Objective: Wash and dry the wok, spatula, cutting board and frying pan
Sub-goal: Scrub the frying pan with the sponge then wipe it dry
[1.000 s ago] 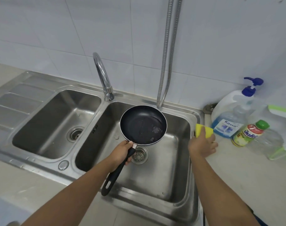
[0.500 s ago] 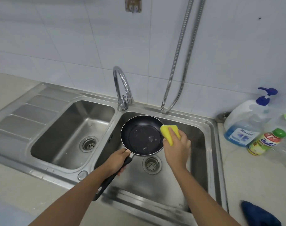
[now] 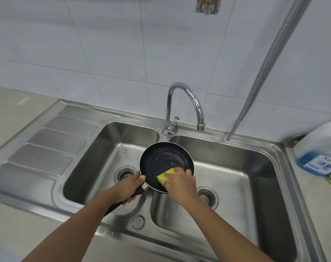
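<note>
Over the strip between the two bowls of the sink [image 3: 123, 214], the frying pan [image 3: 166, 157] is held up in the air. Its black inside is tipped up toward the camera. Its long way runs from bottom left to top right: the handle [image 3: 114, 205] points down and left, back toward the person, and the round part is at the far end, just below the tap [image 3: 185, 103].

The left hand [image 3: 128, 188] has its fingers curled tight around the handle, close to the round part. The right hand [image 3: 181, 181] pinches a yellow sponge [image 3: 166, 173] and presses it on the inside of the pan, at the near right part.

Most of the handle is hidden under the left hand. The right hand covers the pan's near right edge and part of the sponge. A soap bottle [image 3: 319, 154] with blue soap is cut off at the right side and looks blurry.

Half a second ago the pan was over the right bowl and the sponge was at its right edge. A second ago the right hand and sponge were on the counter by the soap bottle.
</note>
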Demonstrator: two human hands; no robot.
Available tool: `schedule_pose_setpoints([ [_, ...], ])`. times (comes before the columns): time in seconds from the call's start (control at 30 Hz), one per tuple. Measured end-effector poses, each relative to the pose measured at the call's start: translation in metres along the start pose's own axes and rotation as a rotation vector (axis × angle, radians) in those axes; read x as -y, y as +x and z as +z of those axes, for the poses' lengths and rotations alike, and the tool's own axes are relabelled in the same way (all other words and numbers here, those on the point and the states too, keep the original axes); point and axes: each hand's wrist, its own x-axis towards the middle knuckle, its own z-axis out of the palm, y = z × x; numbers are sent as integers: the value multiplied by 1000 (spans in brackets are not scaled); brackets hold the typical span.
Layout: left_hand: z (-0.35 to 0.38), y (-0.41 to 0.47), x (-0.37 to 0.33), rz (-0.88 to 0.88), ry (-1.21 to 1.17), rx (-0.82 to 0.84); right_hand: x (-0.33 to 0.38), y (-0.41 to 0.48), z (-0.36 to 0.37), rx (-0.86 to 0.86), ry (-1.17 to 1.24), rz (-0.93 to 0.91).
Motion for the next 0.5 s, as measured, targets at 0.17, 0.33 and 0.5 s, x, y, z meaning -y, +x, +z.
schedule_pose_setpoints([
  [0.17,-19,7,13,23,15,68,43,38,27,181,252,-98],
  [0.33,-37,16,15,-3,253,116,42,82,24,43,29,-173],
  [0.5,-37,25,26,-50,344,75,10,82,4,-33,-184,-47],
])
